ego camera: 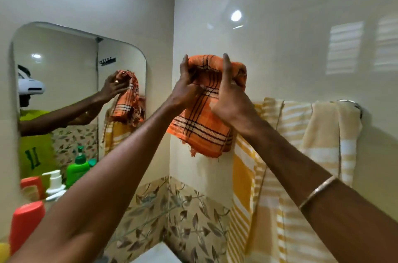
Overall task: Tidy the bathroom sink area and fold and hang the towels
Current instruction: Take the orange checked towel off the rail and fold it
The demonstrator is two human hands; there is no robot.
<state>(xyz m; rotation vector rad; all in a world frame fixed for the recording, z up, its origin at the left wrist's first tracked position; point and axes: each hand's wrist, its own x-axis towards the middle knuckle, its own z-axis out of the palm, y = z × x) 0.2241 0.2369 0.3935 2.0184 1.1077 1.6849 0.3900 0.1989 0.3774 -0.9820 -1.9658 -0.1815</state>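
Holding up an orange checked towel with both arms stretched toward the corner of the cream-tiled wall. Left hand closed on the towel's upper left part, fingers curled into the cloth, thumb pointing up beside the rolled top edge. Right hand pressed to the towel's right side, thumb raised straight, remaining fingers wrapped behind the fabric and mostly hidden. Folded over at the top, hanging down below both hands, frayed lower edge dangling free in front of the wall. Raised above and just left of a towel bar; whether touching the bar, cannot tell.

Draped over that bar: a yellow-and-white striped towel reaching far down, and a paler cream towel beside it toward the bar's right end. Thin bangle on the right forearm.

Hung on the left wall, a rounded mirror, reflecting the arms and the orange cloth. Standing at lower left, a red bottle, blurred. Running along the lower walls, a band of leaf-patterned tiles.
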